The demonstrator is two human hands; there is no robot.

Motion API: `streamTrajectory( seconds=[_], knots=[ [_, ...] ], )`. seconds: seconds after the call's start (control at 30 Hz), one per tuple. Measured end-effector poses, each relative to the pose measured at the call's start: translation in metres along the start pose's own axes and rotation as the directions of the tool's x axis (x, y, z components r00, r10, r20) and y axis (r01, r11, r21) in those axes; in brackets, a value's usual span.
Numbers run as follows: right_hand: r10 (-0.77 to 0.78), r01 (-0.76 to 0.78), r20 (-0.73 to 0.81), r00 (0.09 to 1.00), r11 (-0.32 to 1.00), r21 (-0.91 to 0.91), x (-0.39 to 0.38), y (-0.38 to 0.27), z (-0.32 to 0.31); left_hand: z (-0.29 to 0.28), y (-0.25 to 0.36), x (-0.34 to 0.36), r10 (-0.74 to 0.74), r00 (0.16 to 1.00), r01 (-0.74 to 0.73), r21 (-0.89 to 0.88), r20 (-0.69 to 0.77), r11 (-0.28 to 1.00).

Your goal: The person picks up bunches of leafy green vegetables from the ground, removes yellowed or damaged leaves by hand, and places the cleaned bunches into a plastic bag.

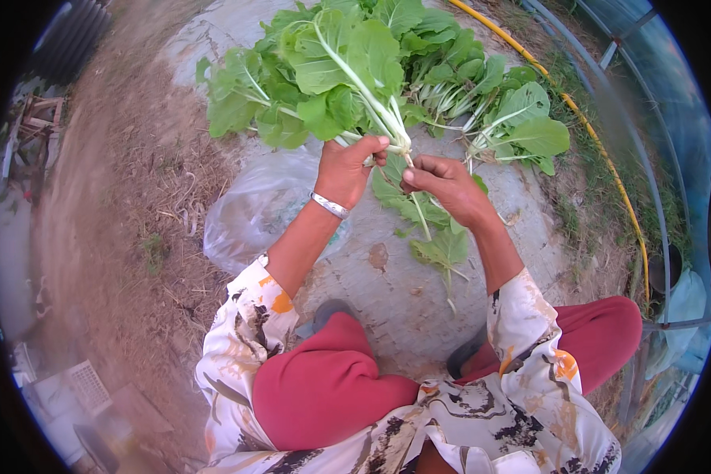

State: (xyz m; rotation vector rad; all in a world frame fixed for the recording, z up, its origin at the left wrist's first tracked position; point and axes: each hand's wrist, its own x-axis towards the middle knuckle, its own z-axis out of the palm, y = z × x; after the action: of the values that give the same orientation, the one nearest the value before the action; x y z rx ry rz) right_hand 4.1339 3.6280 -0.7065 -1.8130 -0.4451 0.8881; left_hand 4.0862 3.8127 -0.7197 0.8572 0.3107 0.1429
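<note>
My left hand (347, 167) grips a bunch of leafy greens (324, 71) by its white stalks, leaves fanned up and away from me. A silver bangle sits on that wrist. My right hand (444, 184) pinches a single leaf stalk (421, 213) at the base of the bunch; the leaf hangs down below the fingers. More greens (498, 110) lie in a pile on the concrete slab (387, 276) just beyond my hands. A few discarded leaves (444, 251) lie on the slab under my right hand.
A clear plastic bag (253, 213) lies on the slab to my left. Dry grass and dirt (126, 221) spread further left. A yellow hose (600, 150) and a curved metal frame (648, 182) run along the right. My knees in red trousers (332, 379) are folded below.
</note>
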Motion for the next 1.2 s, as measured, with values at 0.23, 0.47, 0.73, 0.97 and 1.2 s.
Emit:
streamTrajectory(
  seconds=[0.23, 0.47, 0.73, 0.97, 1.2],
  knots=[
    [-0.360, 0.172, -0.419, 0.833, 0.890, -0.422, -0.002, 0.012, -0.009, 0.001, -0.001, 0.006, 0.105, 0.994, -0.103, 0.100, -0.014, 0.990],
    [0.101, -0.166, -0.143, 0.985, 0.794, -0.585, -0.005, -0.009, 0.008, -0.001, 0.002, 0.005, 0.099, 0.991, -0.089, 0.104, -0.095, 0.991],
    [-0.412, 0.234, -0.287, 0.865, 0.836, -0.497, 0.004, -0.024, 0.008, -0.004, 0.002, 0.009, 0.140, 0.987, -0.124, 0.184, -0.074, 0.975],
    [-0.262, 0.144, -0.344, 0.902, 0.932, -0.332, 0.006, -0.039, 0.030, 0.005, 0.003, 0.007, 0.159, 0.986, -0.139, 0.293, -0.045, 0.946],
    [-0.330, 0.225, -0.239, 0.913, 0.898, -0.379, -0.003, -0.010, 0.017, -0.003, 0.008, 0.013, 0.128, 0.990, -0.108, 0.267, -0.059, 0.958]
  ],
)
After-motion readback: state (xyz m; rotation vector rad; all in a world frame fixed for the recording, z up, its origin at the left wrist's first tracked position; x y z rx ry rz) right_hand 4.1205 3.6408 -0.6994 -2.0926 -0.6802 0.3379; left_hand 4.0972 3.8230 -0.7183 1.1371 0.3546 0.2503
